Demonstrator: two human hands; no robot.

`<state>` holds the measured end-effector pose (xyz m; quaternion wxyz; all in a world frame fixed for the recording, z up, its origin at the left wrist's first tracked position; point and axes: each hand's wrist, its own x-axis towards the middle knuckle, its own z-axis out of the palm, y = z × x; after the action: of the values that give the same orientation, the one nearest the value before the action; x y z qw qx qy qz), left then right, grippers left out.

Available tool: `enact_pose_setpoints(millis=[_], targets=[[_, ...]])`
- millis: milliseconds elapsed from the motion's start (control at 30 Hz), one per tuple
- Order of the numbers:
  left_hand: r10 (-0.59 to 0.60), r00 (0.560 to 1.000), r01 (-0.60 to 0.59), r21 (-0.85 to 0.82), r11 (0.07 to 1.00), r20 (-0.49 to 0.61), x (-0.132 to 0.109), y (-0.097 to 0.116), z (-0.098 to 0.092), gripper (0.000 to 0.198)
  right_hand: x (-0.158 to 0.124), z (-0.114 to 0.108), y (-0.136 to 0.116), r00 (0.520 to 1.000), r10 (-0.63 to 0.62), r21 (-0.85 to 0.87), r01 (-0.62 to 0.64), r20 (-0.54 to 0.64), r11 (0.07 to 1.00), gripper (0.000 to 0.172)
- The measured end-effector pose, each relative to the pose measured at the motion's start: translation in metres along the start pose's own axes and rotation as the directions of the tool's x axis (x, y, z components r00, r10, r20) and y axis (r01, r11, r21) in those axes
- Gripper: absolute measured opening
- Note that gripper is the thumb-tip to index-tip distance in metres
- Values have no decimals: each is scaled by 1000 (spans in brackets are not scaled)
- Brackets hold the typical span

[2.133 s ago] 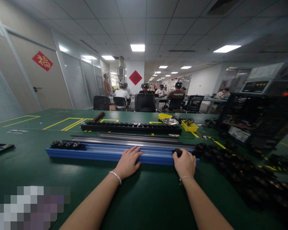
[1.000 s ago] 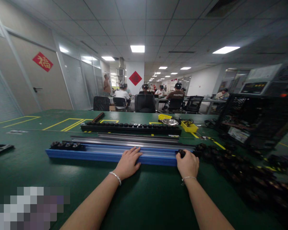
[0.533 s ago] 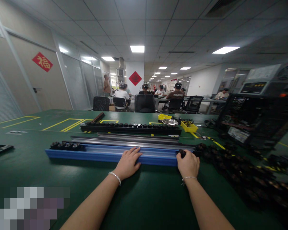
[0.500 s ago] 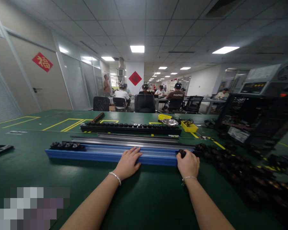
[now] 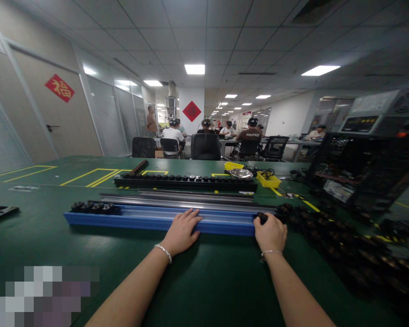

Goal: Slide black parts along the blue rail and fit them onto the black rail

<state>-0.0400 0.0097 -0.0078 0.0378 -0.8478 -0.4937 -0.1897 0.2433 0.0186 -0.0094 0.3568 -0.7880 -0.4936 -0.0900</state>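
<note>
A long blue channel-shaped profile (image 5: 129, 221) lies across the table before me. My left hand (image 5: 182, 231) rests on the middle of it with fingers stretched out. At the profile's right end, the fingers of my right hand (image 5: 271, 231) are closed round a small black socket module (image 5: 261, 218), which sits at the channel's opening. How deep the module is in the channel cannot be made out behind the hand. Several similar black modules (image 5: 93, 207) stand in a row inside the channel's left end.
Loose black modules (image 5: 354, 245) are heaped at right. Behind the profile lie metal strips (image 5: 177, 200) and a black profile (image 5: 187, 183) filled with modules. Yellow bins (image 5: 269, 180), a metal dish (image 5: 241, 173) and an open computer case (image 5: 344, 168) stand farther back. People sit beyond the table.
My right hand has shifted slightly to the right with the black socket module at the profile's end. My left hand stays where it was.
</note>
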Motion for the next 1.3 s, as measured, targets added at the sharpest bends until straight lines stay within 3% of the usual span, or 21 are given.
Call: enact_pose_setpoints(millis=[1300], targets=[[-9, 1000, 9, -10, 1000, 12, -1, 2, -2, 45, 9, -11, 12, 983, 163, 71, -170, 89, 983, 43]])
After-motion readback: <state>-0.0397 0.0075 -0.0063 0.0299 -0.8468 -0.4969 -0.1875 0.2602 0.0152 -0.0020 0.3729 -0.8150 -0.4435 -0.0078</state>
